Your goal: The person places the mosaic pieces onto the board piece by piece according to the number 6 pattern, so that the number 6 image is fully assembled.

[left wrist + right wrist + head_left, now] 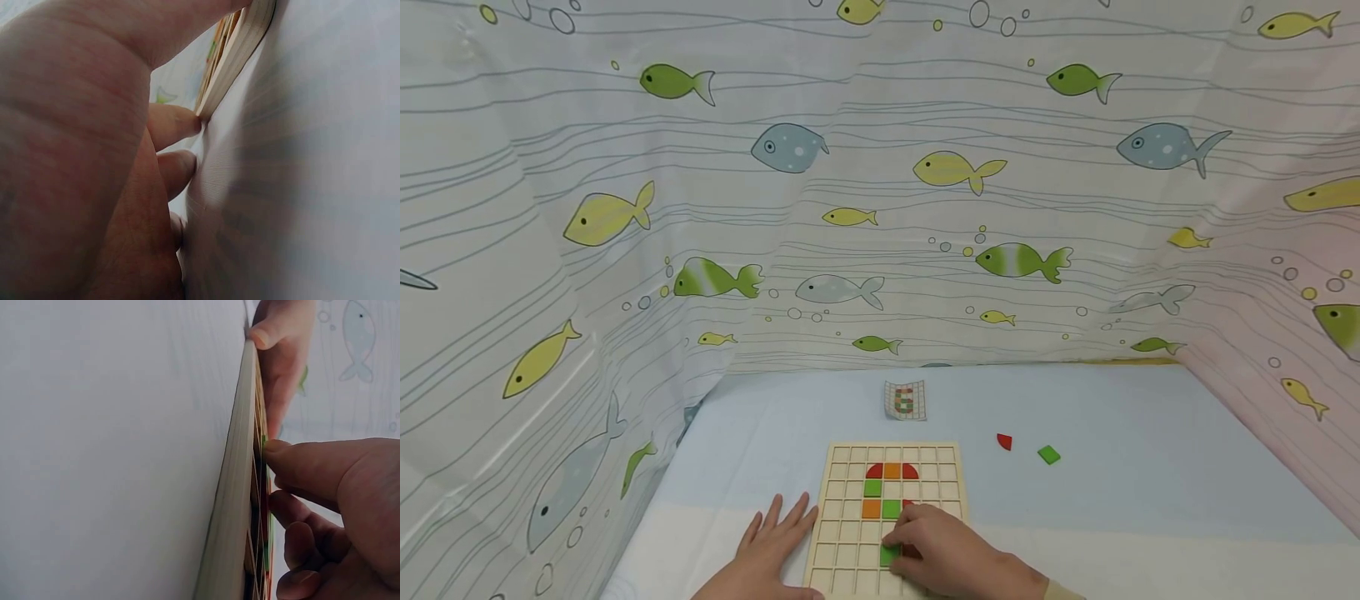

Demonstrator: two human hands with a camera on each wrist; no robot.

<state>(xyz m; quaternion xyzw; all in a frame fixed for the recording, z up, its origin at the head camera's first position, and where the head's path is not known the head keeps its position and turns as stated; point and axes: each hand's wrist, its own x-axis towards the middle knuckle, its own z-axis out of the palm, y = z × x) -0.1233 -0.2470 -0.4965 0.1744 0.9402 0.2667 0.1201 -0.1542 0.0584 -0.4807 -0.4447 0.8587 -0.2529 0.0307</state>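
Observation:
A wooden grid board (842, 533) lies on the table, with red, orange and green tiles in its cells. My right hand (943, 550) is over its lower middle and pinches a green square tile (888, 557) between thumb and fingers, at the level of the grid. In the right wrist view the thumb (297, 456) touches the green edge of that tile. Part of a red tile (910, 551) shows beside it, mostly covered by the hand. My left hand (767, 550) rests on the table with fingers spread, its fingertips and thumb at the board's left edge.
Behind the board lies a small paper card (906, 401) with a coloured grid pattern. To the right are a loose red quarter-round tile (1004, 442) and a loose green square tile (1049, 455). A fish-print curtain (910, 250) surrounds the table.

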